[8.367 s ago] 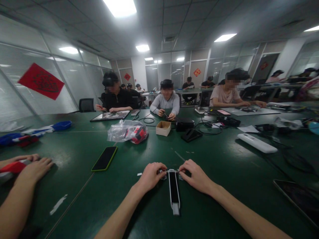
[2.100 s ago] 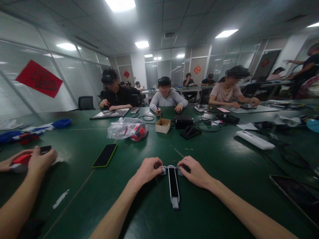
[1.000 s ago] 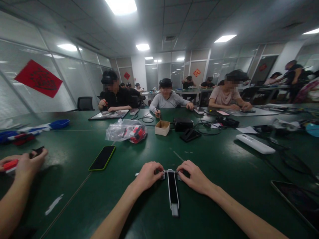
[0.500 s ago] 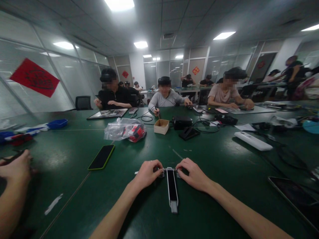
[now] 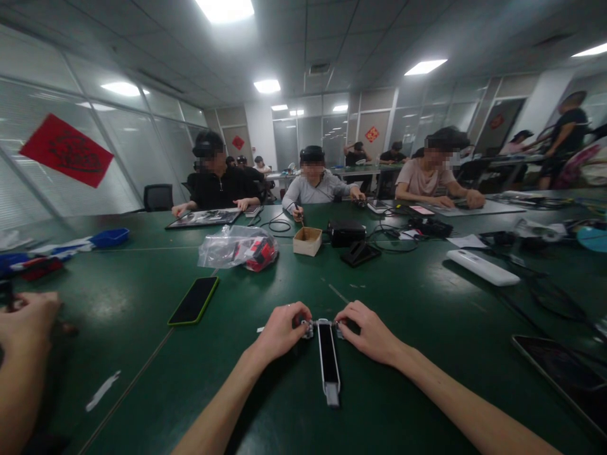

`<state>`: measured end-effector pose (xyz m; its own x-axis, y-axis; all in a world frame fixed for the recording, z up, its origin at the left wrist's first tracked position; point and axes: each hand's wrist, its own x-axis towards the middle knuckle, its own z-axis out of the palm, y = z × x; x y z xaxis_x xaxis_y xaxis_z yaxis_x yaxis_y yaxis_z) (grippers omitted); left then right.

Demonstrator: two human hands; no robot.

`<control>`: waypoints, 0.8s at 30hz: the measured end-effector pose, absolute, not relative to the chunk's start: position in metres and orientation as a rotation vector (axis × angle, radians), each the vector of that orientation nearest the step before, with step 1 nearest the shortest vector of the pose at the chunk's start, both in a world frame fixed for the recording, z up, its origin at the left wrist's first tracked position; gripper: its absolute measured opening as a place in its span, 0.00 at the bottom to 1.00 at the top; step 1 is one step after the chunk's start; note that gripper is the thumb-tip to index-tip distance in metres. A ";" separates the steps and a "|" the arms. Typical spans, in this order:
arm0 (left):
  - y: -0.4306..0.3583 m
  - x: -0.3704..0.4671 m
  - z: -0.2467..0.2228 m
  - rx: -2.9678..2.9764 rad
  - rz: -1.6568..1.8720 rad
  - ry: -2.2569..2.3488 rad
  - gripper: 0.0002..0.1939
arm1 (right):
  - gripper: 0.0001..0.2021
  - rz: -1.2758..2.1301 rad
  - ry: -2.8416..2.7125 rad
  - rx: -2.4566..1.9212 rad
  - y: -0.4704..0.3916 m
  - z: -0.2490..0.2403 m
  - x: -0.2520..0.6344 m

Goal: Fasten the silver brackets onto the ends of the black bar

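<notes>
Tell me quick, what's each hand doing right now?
Left hand: closed, pinching a small grey part.
Right hand: closed, pinching another grey part, mostly hidden.

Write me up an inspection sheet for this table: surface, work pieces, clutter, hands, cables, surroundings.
Surface: green tabletop, with a seam and whitish patch at left.
Work pieces: white-framed dark bar; small silvery parts on either side of its far end.
Clutter: green-edged phone, plastic bag with red contents, open-topped box, white device.
Hands: left hand and right hand, each at one part; exact grip partly hidden.
Cables: black cables looped toward the right.
Surroundings: co-workers seated across, red poster at left.
</notes>
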<state>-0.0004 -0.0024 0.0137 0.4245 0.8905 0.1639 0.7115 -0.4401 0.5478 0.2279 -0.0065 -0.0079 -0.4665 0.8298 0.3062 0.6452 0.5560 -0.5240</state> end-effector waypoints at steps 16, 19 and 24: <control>-0.005 0.001 0.010 2.516 0.462 1.476 0.11 | 0.07 0.471 -2.253 -1.173 -0.005 -0.011 0.228; -0.006 0.001 0.013 2.516 0.519 1.448 0.11 | 0.08 0.469 -2.250 -1.170 -0.005 -0.011 0.228; -0.006 0.001 0.013 2.512 0.522 1.472 0.11 | 0.08 0.502 -2.251 -1.203 -0.005 -0.011 0.229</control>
